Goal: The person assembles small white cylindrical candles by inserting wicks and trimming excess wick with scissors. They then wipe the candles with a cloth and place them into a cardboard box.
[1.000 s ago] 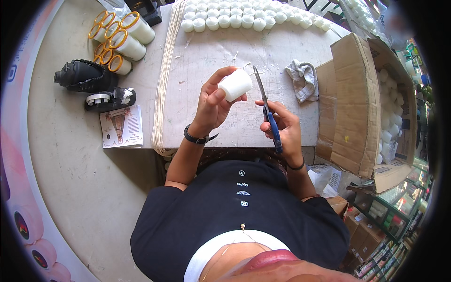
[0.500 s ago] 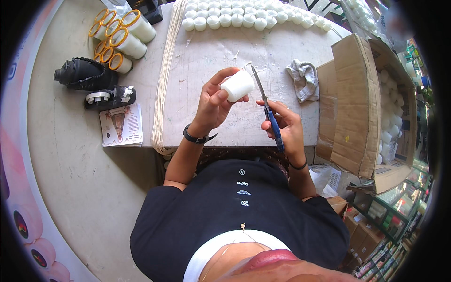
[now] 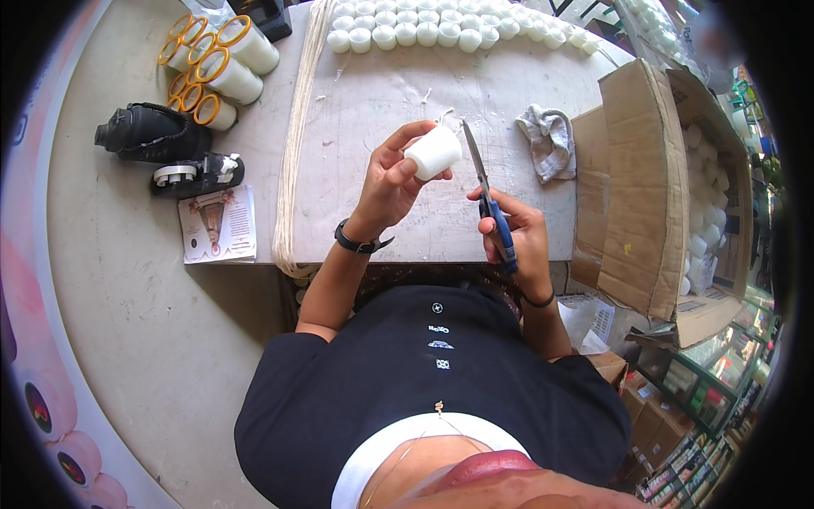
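In the left hand (image 3: 392, 182), a white candle (image 3: 434, 154) is gripped, tilted, above the table (image 3: 381, 93); in the right hand (image 3: 527, 242), scissors (image 3: 501, 227) are gripped, their blades just beside the candle without touching. A crumpled cloth (image 3: 551, 146) and a cardboard box (image 3: 640, 191) are noted to the right, strands of cord (image 3: 297, 144) to the left, and rows of white cups (image 3: 426, 34) beyond.

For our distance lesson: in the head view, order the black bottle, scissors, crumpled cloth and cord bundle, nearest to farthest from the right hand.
1. Scissors: in the right hand
2. Crumpled cloth: ahead, slightly right
3. Cord bundle: to the left
4. Black bottle: farther left
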Action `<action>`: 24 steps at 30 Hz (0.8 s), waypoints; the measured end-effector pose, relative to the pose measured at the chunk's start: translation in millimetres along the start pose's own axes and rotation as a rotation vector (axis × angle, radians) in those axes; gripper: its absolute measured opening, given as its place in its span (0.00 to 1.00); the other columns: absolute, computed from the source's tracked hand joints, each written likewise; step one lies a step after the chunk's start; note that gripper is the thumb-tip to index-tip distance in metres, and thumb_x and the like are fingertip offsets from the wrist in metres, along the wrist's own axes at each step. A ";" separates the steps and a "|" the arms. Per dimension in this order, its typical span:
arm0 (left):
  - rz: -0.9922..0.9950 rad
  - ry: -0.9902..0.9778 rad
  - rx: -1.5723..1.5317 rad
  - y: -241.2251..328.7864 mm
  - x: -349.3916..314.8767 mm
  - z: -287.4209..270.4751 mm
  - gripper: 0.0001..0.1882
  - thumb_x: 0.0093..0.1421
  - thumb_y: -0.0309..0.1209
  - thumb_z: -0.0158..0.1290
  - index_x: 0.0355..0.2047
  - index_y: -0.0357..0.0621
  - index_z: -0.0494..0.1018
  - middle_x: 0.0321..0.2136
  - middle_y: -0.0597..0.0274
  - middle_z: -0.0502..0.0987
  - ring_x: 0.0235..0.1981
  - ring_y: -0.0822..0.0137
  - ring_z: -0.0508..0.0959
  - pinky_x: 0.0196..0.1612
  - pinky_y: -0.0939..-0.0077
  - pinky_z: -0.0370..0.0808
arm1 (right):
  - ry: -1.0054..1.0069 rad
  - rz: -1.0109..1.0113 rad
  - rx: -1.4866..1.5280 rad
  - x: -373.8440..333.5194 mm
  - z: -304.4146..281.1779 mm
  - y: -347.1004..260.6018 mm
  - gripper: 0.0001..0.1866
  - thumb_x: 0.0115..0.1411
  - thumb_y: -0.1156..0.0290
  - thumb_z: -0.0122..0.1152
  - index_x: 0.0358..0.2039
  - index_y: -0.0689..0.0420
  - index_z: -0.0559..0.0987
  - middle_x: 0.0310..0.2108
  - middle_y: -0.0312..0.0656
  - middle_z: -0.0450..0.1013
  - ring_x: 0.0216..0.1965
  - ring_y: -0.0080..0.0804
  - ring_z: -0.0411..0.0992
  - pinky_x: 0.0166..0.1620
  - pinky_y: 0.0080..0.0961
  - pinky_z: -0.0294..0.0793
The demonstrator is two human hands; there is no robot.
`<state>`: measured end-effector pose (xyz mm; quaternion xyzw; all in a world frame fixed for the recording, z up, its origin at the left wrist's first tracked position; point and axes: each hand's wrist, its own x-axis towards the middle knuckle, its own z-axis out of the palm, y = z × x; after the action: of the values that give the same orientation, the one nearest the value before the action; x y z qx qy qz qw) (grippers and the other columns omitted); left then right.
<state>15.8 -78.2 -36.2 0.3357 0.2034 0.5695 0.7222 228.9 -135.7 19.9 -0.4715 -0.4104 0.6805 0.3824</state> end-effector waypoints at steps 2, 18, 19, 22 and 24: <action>0.001 0.040 -0.043 -2.2 -0.1 -0.1 0.37 0.59 0.44 0.58 0.63 0.37 0.61 0.46 0.38 0.75 0.40 0.63 0.80 0.48 0.75 0.80 | 0.024 0.025 -0.056 1.1 -3.8 -0.2 0.20 0.57 0.77 0.69 0.50 0.64 0.78 0.25 0.34 0.76 0.17 0.11 0.66 0.19 0.11 0.62; 0.018 0.006 -0.142 11.4 4.0 9.1 0.36 0.61 0.32 0.58 0.66 0.38 0.55 0.53 0.43 0.71 0.46 0.56 0.81 0.49 0.72 0.83 | 0.266 -0.402 -1.203 38.8 -21.8 60.5 0.24 0.57 0.67 0.68 0.54 0.58 0.77 0.44 0.50 0.71 0.46 0.49 0.69 0.51 0.40 0.70; 0.038 0.007 -0.108 13.2 4.0 11.3 0.36 0.62 0.31 0.58 0.66 0.37 0.55 0.53 0.44 0.71 0.47 0.55 0.81 0.49 0.71 0.83 | 0.237 -0.418 -1.226 40.4 -26.5 59.1 0.24 0.57 0.65 0.68 0.54 0.58 0.77 0.44 0.50 0.71 0.46 0.48 0.70 0.51 0.40 0.70; 0.085 0.022 0.036 12.1 5.1 9.5 0.34 0.61 0.30 0.59 0.64 0.36 0.58 0.53 0.47 0.73 0.46 0.54 0.82 0.51 0.69 0.82 | 0.653 -0.596 -1.360 66.3 -47.5 38.1 0.24 0.60 0.59 0.66 0.55 0.54 0.77 0.47 0.47 0.72 0.46 0.45 0.70 0.51 0.40 0.69; 0.115 0.008 0.141 10.6 7.7 8.6 0.34 0.60 0.27 0.57 0.65 0.36 0.57 0.53 0.46 0.73 0.47 0.53 0.82 0.53 0.68 0.81 | 0.937 -0.660 -1.653 89.8 -69.4 23.5 0.23 0.62 0.56 0.63 0.55 0.50 0.77 0.47 0.45 0.73 0.47 0.44 0.69 0.52 0.40 0.69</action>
<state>16.4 -71.7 -22.0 0.3945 0.2262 0.5958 0.6620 268.5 -49.2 -46.3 -0.6718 -0.6723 -0.2119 0.2276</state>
